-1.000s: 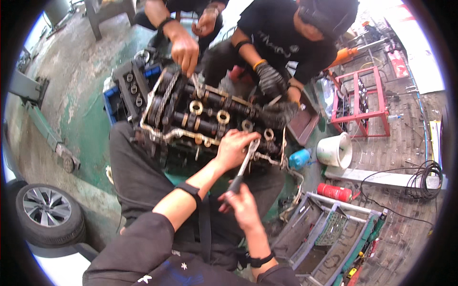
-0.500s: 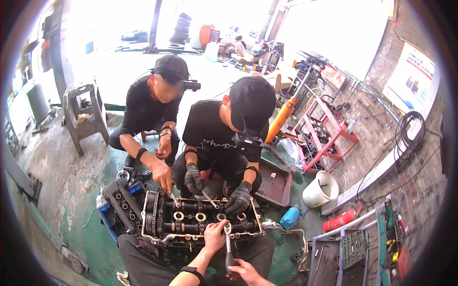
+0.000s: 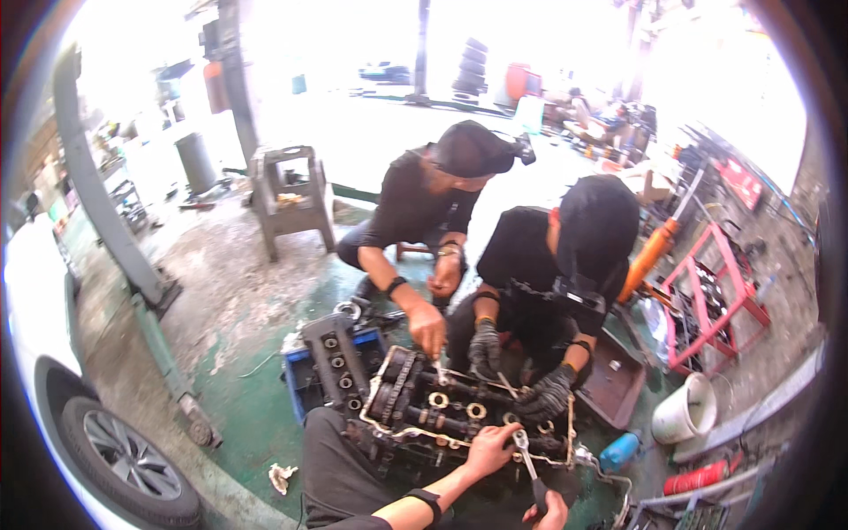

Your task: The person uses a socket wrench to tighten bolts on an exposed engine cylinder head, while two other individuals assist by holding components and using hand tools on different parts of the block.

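Note:
An open engine cylinder head (image 3: 459, 415), with dark camshafts and a chain at its left end, lies before me. A ratchet wrench (image 3: 529, 461) stands at its near right side. My right hand (image 3: 553, 512), partly cut off by the lower edge, is closed round its dark handle. My left hand (image 3: 491, 450) has its fingers closed at the ratchet's head; what lies under them is hidden. Across the engine, a person's bare hand (image 3: 427, 330) holds a metal tool on the far left side. Another person's gloved hands (image 3: 545, 396) work there with a slim wrench (image 3: 506, 384).
Left of the engine, a grey valve cover (image 3: 334, 358) rests on a blue crate (image 3: 296, 371). A dark tray (image 3: 616, 380), a white bucket (image 3: 685, 408), a blue canister (image 3: 620, 450) and a red cylinder (image 3: 696, 478) stand right. A car wheel (image 3: 128, 459) is at left.
The view has swung left, so the engine and people sit further right and the car appears. Both my hands stay at the ratchet wrench.

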Demonstrator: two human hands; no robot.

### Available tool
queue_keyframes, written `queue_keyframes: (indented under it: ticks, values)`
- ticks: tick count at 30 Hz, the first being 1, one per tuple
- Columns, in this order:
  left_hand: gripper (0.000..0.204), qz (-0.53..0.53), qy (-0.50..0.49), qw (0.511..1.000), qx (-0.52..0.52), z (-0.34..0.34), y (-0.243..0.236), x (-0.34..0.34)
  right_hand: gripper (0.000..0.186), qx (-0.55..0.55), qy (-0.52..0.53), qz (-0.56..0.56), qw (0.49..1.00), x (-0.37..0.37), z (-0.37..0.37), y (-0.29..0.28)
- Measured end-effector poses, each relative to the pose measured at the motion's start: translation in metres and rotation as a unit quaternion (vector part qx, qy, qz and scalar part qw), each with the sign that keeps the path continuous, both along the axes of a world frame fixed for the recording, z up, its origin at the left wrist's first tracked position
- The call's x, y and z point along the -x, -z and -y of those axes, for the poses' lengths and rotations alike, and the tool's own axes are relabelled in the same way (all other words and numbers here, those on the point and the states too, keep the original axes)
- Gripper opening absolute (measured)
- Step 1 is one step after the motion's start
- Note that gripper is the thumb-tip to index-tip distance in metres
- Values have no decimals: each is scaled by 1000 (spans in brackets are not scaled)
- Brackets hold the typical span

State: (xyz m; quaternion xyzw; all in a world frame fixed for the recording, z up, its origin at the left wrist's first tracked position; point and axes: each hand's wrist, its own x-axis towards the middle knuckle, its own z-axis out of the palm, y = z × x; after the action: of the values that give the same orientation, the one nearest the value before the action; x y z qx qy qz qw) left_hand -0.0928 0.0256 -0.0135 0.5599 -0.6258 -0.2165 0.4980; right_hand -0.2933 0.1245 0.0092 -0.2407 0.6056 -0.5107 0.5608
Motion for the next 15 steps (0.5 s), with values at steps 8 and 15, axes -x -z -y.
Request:
queue_keyframes:
  ticks: [8, 15]
  values:
    - [38, 1, 26, 1000, -9, 1, -5, -4, 54, -82, -341, 81, 933, -71, -20, 55]
    - [47, -1, 17, 1000, -26, 3, 14, -5, 50, -113, -346, 51, 930, -72, -8, 7]
